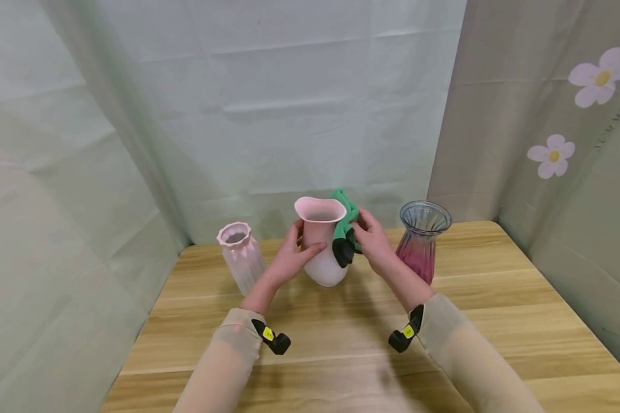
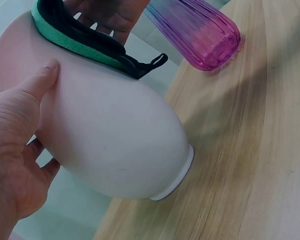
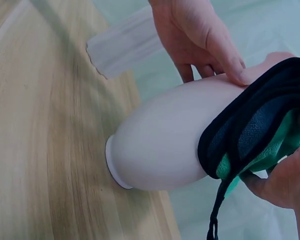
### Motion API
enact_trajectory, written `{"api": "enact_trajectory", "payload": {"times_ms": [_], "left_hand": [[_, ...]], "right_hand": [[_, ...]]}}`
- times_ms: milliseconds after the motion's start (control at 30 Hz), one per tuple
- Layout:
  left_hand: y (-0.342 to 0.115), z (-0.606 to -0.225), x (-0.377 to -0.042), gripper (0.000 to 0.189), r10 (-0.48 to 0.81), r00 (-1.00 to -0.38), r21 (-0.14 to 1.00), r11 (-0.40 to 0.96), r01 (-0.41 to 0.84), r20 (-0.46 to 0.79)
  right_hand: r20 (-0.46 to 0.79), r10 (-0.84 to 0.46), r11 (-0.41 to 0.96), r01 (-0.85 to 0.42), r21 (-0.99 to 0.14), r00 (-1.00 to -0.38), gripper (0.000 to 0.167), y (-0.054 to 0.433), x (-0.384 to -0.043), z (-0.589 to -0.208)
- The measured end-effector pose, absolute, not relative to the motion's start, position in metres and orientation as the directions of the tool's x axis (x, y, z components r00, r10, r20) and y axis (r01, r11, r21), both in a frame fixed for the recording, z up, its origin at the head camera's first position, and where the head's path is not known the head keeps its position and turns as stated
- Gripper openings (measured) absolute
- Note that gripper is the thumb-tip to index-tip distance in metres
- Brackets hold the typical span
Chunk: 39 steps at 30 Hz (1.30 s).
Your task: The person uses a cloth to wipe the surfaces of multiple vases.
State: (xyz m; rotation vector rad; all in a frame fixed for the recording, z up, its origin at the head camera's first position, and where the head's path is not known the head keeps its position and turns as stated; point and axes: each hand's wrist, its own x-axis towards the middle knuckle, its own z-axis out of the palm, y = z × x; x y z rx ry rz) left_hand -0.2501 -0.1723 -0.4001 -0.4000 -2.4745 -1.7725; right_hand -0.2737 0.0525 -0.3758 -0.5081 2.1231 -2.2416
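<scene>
A pink-and-white vase (image 1: pixel 326 268) with a flared, wavy rim stands on the table between both hands. My left hand (image 1: pixel 295 256) grips its left side, thumb across the front and fingers behind, as the left wrist view shows with the vase's white belly (image 2: pixel 115 135). On the right side, my right hand (image 1: pixel 370 238) holds a green cloth with black edging (image 1: pixel 344 215) against the vase. In the right wrist view the cloth (image 3: pixel 255 130) lies along the vase's neck and side, its black loop hanging down. Some right fingers are hidden behind the cloth.
A ribbed pale pink vase (image 1: pixel 243 261) stands to the left. To the right is a glass vase (image 1: pixel 418 252), bluish at the rim and magenta below. The wooden table (image 1: pixel 330 367) meets hanging pale sheets (image 1: pixel 310 115) at its back and sides.
</scene>
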Motion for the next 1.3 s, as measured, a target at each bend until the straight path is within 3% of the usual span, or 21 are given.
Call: {"api": "enact_trajectory", "payload": {"times_ms": [367, 700, 967, 1300], "left_hand": [[-0.173, -0.401, -0.25, 0.089, 0.155, -0.966, 0.913, 0.323, 0.248, 0.208], [-0.175, -0.402, -0.249, 0.09, 0.154, -0.966, 0.918, 0.312, 0.245, 0.206], [-0.175, -0.404, -0.25, 0.088, 0.157, -0.965, 0.919, 0.304, 0.251, 0.212], [-0.172, -0.4, -0.249, 0.09, 0.163, -0.966, 0.924, 0.294, 0.243, 0.202]], "right_hand": [[0.183, -0.165, 0.013, -0.188, -0.982, -0.969, 0.03, 0.049, -0.274, -0.374], [0.188, -0.181, 0.084, -0.205, -0.975, -0.965, 0.027, 0.05, -0.272, -0.387], [0.1, -0.157, 0.114, -0.118, -0.986, -0.983, 0.029, 0.057, -0.27, -0.42], [-0.051, -0.152, 0.046, 0.045, -0.998, -0.987, 0.024, 0.063, -0.264, -0.464]]}}
